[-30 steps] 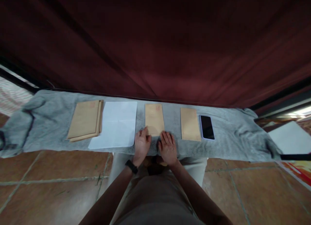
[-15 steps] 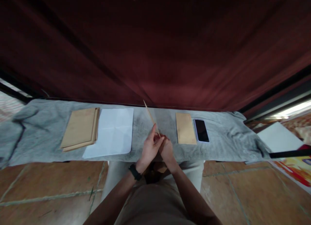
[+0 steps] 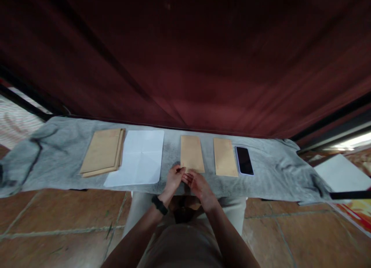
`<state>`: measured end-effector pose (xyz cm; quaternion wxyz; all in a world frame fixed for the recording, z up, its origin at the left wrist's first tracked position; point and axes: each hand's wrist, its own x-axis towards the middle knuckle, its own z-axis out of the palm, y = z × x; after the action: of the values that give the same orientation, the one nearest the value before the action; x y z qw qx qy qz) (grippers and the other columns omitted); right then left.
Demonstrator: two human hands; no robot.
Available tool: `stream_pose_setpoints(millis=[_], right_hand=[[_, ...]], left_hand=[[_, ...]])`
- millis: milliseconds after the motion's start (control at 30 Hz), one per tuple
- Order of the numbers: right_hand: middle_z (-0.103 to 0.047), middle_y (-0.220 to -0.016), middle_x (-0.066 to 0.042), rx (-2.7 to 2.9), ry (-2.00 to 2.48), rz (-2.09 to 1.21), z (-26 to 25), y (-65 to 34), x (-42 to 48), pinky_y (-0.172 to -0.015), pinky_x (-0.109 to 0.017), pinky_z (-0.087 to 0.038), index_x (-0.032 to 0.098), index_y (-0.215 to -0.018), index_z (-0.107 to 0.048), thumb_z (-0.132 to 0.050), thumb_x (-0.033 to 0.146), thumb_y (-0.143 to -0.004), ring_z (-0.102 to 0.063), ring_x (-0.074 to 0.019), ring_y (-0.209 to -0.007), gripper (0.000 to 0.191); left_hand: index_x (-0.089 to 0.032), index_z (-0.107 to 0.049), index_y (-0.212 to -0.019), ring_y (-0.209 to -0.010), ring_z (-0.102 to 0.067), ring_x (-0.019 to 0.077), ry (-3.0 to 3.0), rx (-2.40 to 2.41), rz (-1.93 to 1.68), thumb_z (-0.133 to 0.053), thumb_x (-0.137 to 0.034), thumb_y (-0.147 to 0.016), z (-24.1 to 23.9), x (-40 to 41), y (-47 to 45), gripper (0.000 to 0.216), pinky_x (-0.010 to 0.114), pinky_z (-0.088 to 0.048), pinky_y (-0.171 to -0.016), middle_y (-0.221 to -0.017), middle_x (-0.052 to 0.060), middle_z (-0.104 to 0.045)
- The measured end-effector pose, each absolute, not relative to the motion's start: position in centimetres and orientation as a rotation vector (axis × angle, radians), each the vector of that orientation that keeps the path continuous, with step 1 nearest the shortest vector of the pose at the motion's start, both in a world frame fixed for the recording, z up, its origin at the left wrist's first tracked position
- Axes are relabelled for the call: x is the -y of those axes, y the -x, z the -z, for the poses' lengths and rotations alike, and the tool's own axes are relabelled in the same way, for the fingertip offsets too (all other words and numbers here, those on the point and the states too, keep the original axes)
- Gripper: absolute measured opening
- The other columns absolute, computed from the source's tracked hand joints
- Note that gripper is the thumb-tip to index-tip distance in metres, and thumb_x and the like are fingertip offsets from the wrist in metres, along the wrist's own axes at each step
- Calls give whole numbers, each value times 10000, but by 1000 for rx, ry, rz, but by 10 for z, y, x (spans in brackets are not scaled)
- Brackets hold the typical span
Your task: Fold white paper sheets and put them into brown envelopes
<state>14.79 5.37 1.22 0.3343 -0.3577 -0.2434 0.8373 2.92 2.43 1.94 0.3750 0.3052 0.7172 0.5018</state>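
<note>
A brown paper envelope [image 3: 192, 154] faces me in front of my body, its near edge at my fingers. At its near left corner, my left hand [image 3: 173, 180] pinches the paper, a dark watch on that wrist. My right hand [image 3: 199, 186] is closed at the near edge, fingers curled against the paper and partly hidden. A second brown envelope [image 3: 225, 156] lies flat to the right. Whether the held envelope rests fully on the cloth I cannot tell.
A grey cloth [image 3: 62, 156] covers the narrow table. At left, a stack of larger brown envelopes [image 3: 102, 150] overlaps white paper [image 3: 142, 156]. A phone [image 3: 245, 160] lies right of the second envelope. A dark red curtain [image 3: 185, 86] hangs behind the table.
The envelope was held up edge-on, slanting to the left; now its broad face shows low over the cloth. Both hands have come down nearer its close edge. The view has shifted slightly.
</note>
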Motion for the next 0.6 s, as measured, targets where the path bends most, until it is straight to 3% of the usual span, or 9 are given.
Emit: stream_pose_setpoints(millis=[133, 200, 300, 400, 500, 600], right_hand=[[-786, -937, -108, 757, 965, -2283, -18, -164, -53, -891, -387, -588, 163, -893, -745, -778, 395, -748, -742, -227, -880, 276], [-784, -989, -125, 968, 1067, -2167, -18, -176, -51, -842, -410, -603, 158, -991, -753, -711, 449, -821, -745, -248, -885, 340], [-772, -1083, -118, 1487, 1196, -1579, -18, -193, -48, -908, -451, -590, 198, -1105, -741, -536, 465, -953, -731, -258, -987, 370], [-654, -1381, -111, 2042, 1072, -946, -15, -201, -45, -1124, -466, -463, 208, -1333, -650, -420, 348, -1027, -590, -247, -1303, 407], [-527, -1529, -94, 2405, 963, -529, -11, -201, -41, -1213, -477, -354, 191, -1453, -551, -440, 277, -1034, -447, -252, -1446, 442], [-499, -1553, -75, 2541, 976, -274, -5, -200, -38, -1225, -471, -328, 197, -1459, -545, -480, 260, -1026, -432, -252, -1457, 442]], left_hand=[[-184, -620, -717, -507, -595, 141, -726, -1853, -1205, -625, -297, -820, -22, -25, -23, 153, 251, -454, -520, -595, -17, -636], [-191, -583, -723, -447, -573, 136, -706, -1845, -1162, -612, -299, -843, -23, -24, -23, 164, 242, -425, -469, -560, -27, -618], [-197, -552, -786, -428, -577, 133, -683, -1846, -1128, -600, -281, -873, -25, -24, -26, 130, 227, -408, -443, -566, -35, -619], [-191, -552, -941, -435, -583, 135, -726, -1929, -1074, -568, -239, -909, -30, -24, -30, 60, 226, -417, -458, -582, -49, -617], [-165, -545, -1137, -566, -672, 174, -918, -2157, -929, -560, -231, -938, -34, -21, -33, 210, 242, -444, -517, -703, 6, -697], [-148, -544, -1250, -716, -730, 238, -1160, -2412, -704, -557, -290, -967, -34, -13, -36, 317, 274, -467, -567, -830, 77, -749]])
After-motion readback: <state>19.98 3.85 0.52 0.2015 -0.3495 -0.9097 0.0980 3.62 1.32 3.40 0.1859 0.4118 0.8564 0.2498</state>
